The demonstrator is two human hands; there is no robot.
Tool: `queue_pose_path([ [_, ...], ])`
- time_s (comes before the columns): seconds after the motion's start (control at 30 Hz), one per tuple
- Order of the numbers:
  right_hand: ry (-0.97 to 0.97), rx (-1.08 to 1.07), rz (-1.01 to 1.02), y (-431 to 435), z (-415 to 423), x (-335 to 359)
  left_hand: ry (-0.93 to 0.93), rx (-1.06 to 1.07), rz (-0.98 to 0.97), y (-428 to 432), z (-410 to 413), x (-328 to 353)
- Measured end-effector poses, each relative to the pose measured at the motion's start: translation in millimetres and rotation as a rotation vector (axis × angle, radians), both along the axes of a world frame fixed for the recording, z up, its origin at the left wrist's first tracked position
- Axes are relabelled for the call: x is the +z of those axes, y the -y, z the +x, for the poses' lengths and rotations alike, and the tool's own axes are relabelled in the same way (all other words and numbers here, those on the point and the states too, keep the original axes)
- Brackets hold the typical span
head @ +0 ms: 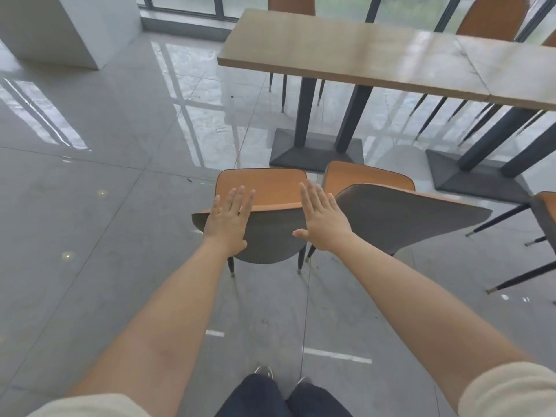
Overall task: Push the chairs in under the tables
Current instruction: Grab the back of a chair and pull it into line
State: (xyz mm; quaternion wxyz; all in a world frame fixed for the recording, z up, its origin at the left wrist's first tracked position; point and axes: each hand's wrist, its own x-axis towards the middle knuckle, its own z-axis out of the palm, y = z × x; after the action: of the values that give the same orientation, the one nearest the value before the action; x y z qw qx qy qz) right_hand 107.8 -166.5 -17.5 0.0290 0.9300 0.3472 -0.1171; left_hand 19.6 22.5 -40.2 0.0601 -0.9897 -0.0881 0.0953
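**Q:** What did the head camera show of the two hands?

**A:** Two bare arms reached forward and down. The left hand (pixel 228 219) lay flat, fingers straight and slightly spread, on the top edge of a chair's grey backrest (pixel 266 239). The right hand (pixel 323 221) was flat too, fingers straight and close together, thumb out, at the backrest's right end. Whether it touched could not be told. Neither hand gripped anything.

**Q:** Where was the chair?

**A:** Directly under the hands, its back toward the person. Its orange seat (pixel 264 188) stretched ahead of the fingertips toward the table (pixel 346 52), which stood well beyond them. The seat's front edge lay near the table's dark base (pixel 313 155). In this view the tabletop covered none of the seat.

**Q:** What surrounded the hands?

**A:** Just right of the right hand stood a second chair (pixel 406 218), turned at an angle. Farther right, at the frame's edge, was part of a third chair (pixel 544 212). A second table (pixel 511 70) joined the first, ahead and right of the right hand. Orange far chairs (pixel 493 22) stood past both tables. A white pillar (pixel 60 25) rose far ahead and left of the left hand. Glossy grey floor (pixel 105 176) lay beneath everything.
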Motion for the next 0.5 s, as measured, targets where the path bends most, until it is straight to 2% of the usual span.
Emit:
queue_pose_path([
  [0.2,0.003,0.056,0.018,-14.3,18.4,-20.8,-0.038,0.005,0.026,-15.0,19.3,-15.9],
  [0.37,-0.010,0.114,0.013,-21.8,30.3,-37.7,-0.010,0.010,-0.039,-31.8,25.8,-26.3],
  [0.5,0.065,0.170,0.034,-27.6,40.2,-48.1,0.014,0.026,-0.108,-34.8,30.5,-31.0],
])
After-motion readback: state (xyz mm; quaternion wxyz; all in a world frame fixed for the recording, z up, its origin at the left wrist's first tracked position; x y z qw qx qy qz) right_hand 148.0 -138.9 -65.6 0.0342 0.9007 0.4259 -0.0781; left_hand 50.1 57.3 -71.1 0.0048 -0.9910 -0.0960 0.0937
